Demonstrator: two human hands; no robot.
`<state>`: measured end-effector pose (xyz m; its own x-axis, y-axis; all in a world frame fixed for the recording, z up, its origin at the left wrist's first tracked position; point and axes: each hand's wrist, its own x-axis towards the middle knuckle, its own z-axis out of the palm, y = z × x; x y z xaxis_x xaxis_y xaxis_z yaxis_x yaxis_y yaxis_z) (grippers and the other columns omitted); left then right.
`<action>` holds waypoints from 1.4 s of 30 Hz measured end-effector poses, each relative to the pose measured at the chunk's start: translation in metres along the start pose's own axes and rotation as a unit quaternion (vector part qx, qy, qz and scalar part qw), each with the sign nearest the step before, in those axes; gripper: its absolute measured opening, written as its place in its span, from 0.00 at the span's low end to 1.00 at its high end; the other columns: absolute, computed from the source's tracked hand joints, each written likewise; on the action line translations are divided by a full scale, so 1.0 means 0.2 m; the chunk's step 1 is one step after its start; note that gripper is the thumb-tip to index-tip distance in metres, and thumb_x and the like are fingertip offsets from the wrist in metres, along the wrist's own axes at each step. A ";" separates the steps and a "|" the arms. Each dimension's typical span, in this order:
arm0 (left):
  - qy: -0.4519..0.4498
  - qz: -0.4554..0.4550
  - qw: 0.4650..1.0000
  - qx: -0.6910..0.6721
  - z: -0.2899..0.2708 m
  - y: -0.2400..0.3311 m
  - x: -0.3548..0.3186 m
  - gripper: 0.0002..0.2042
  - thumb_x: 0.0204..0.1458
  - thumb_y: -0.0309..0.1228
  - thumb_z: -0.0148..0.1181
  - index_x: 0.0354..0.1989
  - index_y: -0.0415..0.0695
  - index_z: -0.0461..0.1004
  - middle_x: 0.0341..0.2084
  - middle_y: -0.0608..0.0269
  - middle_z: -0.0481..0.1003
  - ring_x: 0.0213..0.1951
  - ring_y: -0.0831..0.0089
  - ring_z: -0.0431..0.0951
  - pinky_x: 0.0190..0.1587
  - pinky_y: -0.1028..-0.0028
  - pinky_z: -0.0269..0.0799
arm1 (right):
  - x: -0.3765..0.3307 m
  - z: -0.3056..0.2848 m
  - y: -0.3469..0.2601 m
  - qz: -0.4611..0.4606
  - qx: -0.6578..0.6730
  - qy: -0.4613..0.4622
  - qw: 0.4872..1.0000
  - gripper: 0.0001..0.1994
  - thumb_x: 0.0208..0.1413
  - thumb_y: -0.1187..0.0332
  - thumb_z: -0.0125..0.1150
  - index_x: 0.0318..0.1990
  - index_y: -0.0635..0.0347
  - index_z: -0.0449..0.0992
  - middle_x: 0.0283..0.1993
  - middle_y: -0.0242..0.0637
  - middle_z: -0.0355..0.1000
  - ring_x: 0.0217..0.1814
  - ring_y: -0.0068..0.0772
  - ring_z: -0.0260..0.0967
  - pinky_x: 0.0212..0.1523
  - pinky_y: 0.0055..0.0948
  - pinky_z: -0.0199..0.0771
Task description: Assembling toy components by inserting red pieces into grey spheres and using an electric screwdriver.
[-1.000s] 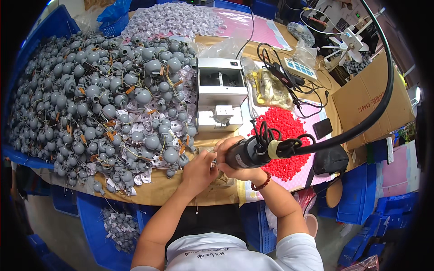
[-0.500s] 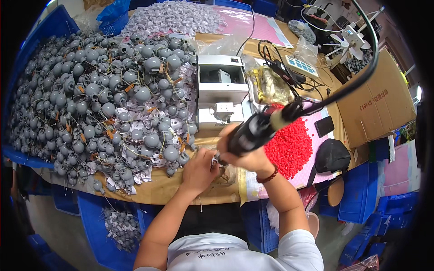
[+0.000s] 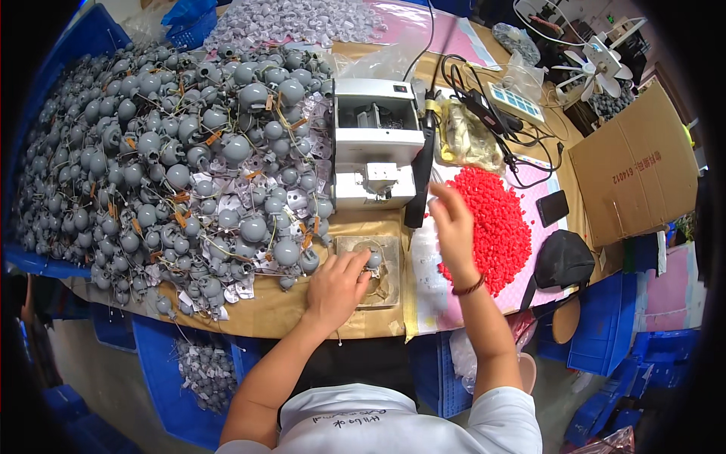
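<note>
The hands are apart. The left hand (image 3: 338,289) has its fingertips at a grey ball (image 3: 373,259) on a block (image 3: 391,253); whether they grip it, I cannot tell. The right hand (image 3: 454,227), empty, fingers loosely parted, is by the red pile (image 3: 499,234); the black tool (image 3: 420,189) is just left of its fingertips.

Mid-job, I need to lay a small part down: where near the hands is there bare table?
Brown tabletop shows bare in front of the square block and in a strip between it and the white machine. Pink mat shows narrowly between red pile and black bag. Crowded: the left, heaped with grey round parts, and behind the red pile, where cables tangle.
</note>
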<state>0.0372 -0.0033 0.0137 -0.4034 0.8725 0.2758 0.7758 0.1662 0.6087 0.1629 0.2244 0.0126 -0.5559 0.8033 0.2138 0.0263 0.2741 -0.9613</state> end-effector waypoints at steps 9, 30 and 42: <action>0.039 0.043 0.998 0.000 0.01 -0.02 -0.02 0.19 0.53 0.29 0.68 0.55 0.47 0.76 0.45 0.61 0.79 0.43 0.58 0.81 0.43 0.61 0.78 | -0.27 0.28 -0.12 -0.120 -0.046 -0.090 0.988 0.06 0.57 0.77 0.70 0.41 0.66 0.82 0.34 0.40 0.77 0.34 0.35 0.74 0.35 0.29 0.73; -0.170 -0.072 0.936 0.299 -0.95 -0.23 -0.86 0.13 0.50 0.27 0.66 0.45 0.46 0.79 0.37 0.61 0.76 0.43 0.59 0.75 0.43 0.61 0.70 | 0.02 -0.24 0.26 -0.337 -0.473 -0.137 0.802 0.11 0.49 0.76 0.65 0.41 0.57 0.81 0.46 0.32 0.79 0.57 0.39 0.72 0.58 0.45 0.66; -0.073 0.147 0.902 0.400 -0.59 -0.61 -0.52 0.13 0.50 0.30 0.60 0.44 0.43 0.79 0.42 0.61 0.76 0.47 0.63 0.75 0.44 0.65 0.69 | 0.08 -0.25 0.24 -0.358 -0.471 -0.167 0.789 0.07 0.46 0.76 0.66 0.33 0.55 0.76 0.39 0.32 0.76 0.49 0.39 0.73 0.54 0.42 0.68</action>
<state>-0.0723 -0.1687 -0.0015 -0.1003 0.9743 0.2015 0.9642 0.1451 -0.2221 0.1966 0.2768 -0.0219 -0.8926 0.1231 0.4338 0.1244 0.9919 -0.0256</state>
